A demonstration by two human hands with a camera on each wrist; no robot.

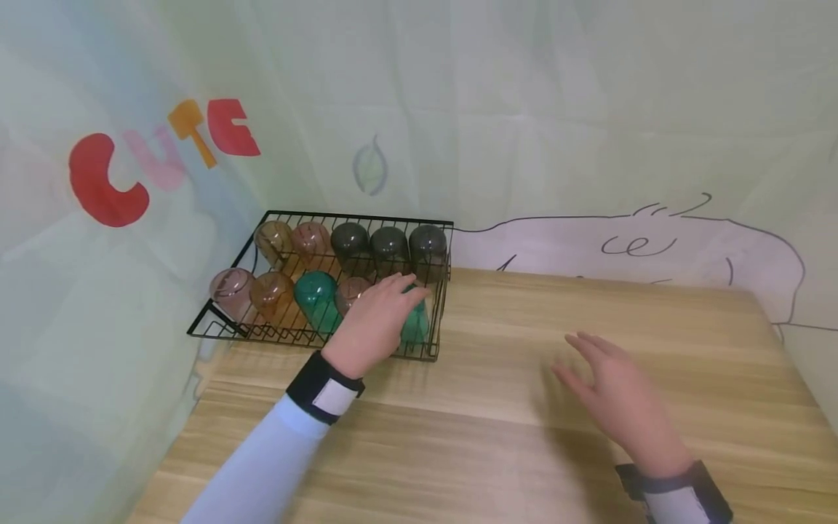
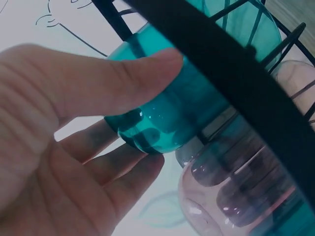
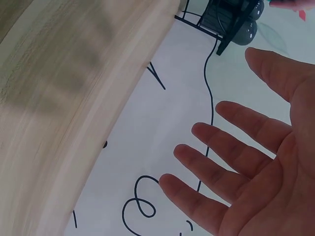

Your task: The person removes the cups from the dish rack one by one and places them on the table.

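Note:
My left hand [image 1: 374, 320] is at the front right corner of a black wire rack [image 1: 437, 349]. It holds a clear teal glass [image 2: 165, 118] that stands upside down there. In the left wrist view the thumb [image 2: 142, 73] lies along the near side, and the other fingers reach round the far side near its rounded base. A pinkish glass [image 2: 221, 182] sits beside the teal one. Over the table to the right, my right hand [image 1: 625, 400] hovers with spread, slightly bent fingers and nothing in it.
Several upturned glasses fill two rows of the rack: dark grey ones [image 1: 390, 247] at the back, and amber [image 1: 273, 295], pink [image 1: 232, 290] and teal [image 1: 317, 295] ones in front. The wooden table [image 1: 497, 466] meets a printed cloth backdrop [image 1: 556, 109] behind and at left.

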